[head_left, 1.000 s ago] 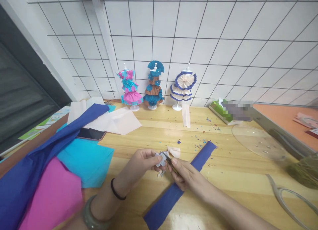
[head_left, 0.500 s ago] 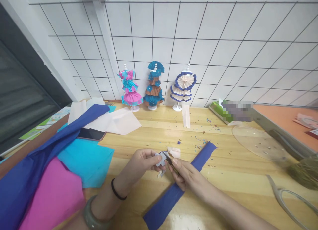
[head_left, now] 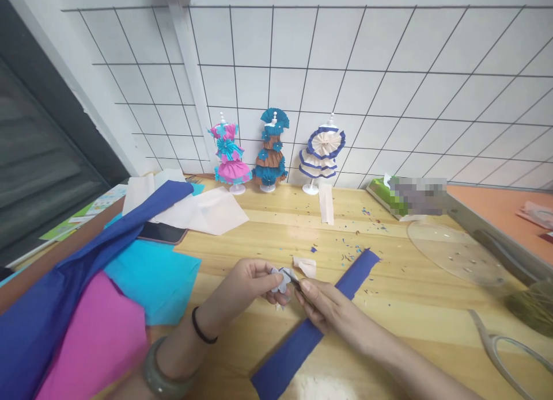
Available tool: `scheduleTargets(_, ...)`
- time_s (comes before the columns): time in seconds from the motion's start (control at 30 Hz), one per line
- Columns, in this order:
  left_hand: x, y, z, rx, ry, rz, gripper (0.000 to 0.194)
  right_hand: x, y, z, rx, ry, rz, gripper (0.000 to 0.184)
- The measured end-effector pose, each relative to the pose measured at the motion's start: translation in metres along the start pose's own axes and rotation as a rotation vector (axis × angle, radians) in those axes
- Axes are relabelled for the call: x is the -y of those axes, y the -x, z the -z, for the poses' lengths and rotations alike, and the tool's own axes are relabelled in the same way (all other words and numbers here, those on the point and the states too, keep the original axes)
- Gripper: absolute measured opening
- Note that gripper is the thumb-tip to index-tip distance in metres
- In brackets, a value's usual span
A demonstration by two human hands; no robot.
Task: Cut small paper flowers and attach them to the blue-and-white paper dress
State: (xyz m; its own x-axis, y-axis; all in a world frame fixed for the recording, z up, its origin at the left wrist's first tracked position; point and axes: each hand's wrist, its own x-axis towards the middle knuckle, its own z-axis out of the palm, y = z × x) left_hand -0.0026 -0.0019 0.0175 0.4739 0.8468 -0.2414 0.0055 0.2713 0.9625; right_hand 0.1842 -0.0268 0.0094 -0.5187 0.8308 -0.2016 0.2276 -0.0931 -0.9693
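Between the thumb and fingers of my left hand [head_left: 254,279] is a small pale grey-blue paper flower [head_left: 280,280] with rounded petals. My right hand [head_left: 322,301] is closed around small dark scissors [head_left: 295,280], whose blades meet the flower's right edge; the handles are mostly hidden in my fingers. A long strip of dark blue crepe paper [head_left: 287,357] lies slantwise on the table under my right hand. Just behind the hands rests a small cream paper piece [head_left: 306,266]. Pale paper scraps [head_left: 280,307] lie below the flower.
Three small dress forms [head_left: 271,152] in ruffled paper stand along the tiled wall. Blue, turquoise [head_left: 159,282], pink and cream paper sheets and a phone [head_left: 166,233] lie at left. At right are a tissue pack [head_left: 384,195], a clear disc [head_left: 453,253] and a grey-handled object [head_left: 496,348].
The view has shifted slightly, moving everything a little right and down. The flower has turned a bit in my left hand, and the scissors stay at its edge.
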Motion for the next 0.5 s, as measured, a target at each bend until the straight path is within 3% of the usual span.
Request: scheduleTargets(0.5, 0.0064, 0.0001, 0.0066, 0.063, -0.024, -0.035, 0.022, 0.0078, 0.0021, 0.0052, 0.058, 0.061, 0.030, 0.041)
